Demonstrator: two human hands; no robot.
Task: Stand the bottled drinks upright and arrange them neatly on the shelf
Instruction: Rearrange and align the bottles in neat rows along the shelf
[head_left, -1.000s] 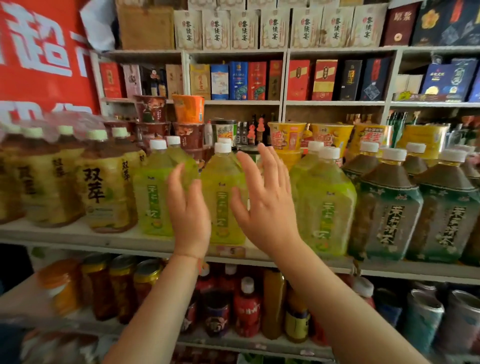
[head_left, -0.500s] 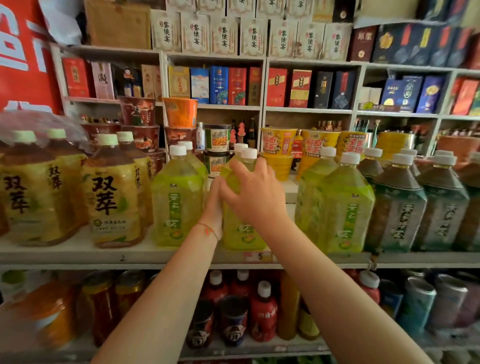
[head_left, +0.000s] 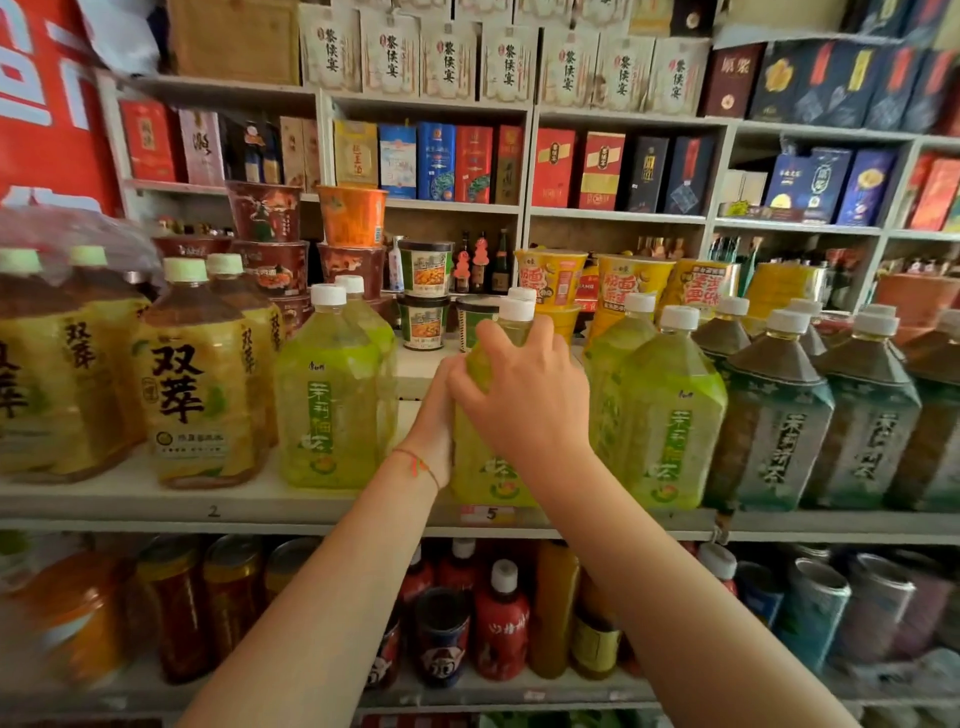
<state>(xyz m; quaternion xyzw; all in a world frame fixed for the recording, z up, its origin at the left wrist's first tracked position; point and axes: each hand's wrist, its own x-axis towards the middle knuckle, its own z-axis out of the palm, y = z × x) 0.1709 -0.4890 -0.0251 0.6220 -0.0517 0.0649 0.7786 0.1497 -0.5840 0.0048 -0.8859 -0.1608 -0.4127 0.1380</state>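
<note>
Green tea bottle (head_left: 480, 467), white-capped, upright at the front edge of the shelf (head_left: 104, 506), in the middle of the row and above a price tag (head_left: 491, 513) marked 5. Head view: both hands grip this bottle. The right hand (head_left: 524, 395) wraps over its shoulder and upper front, fingers (head_left: 485, 338) curled toward the neck just below the cap. The left hand (head_left: 434, 421) presses flat against the bottle's left side, most of it hidden behind the bottle and the right hand; a red string bracelet (head_left: 415, 462) circles the left wrist. Both bare forearms rise from the lower edge of the view.

To the left, apart from the held bottle by an open gap, stands another green bottle (head_left: 327, 395) with one more behind it. Farther left stand amber tea bottles (head_left: 197, 379) with pale green caps, several under clear plastic wrap. To the right, close beside the held bottle, stand two more green bottles (head_left: 670, 410), then dark tea bottles (head_left: 779, 415) with green labels. All visible bottles on this shelf are upright.

Behind the row sit noodle cups (head_left: 353, 215), stacked in red, orange and yellow. The wall shelving behind carries boxed goods (head_left: 436, 161). The shelf below holds small bottles and cans (head_left: 498, 618); the far left is blurred.
</note>
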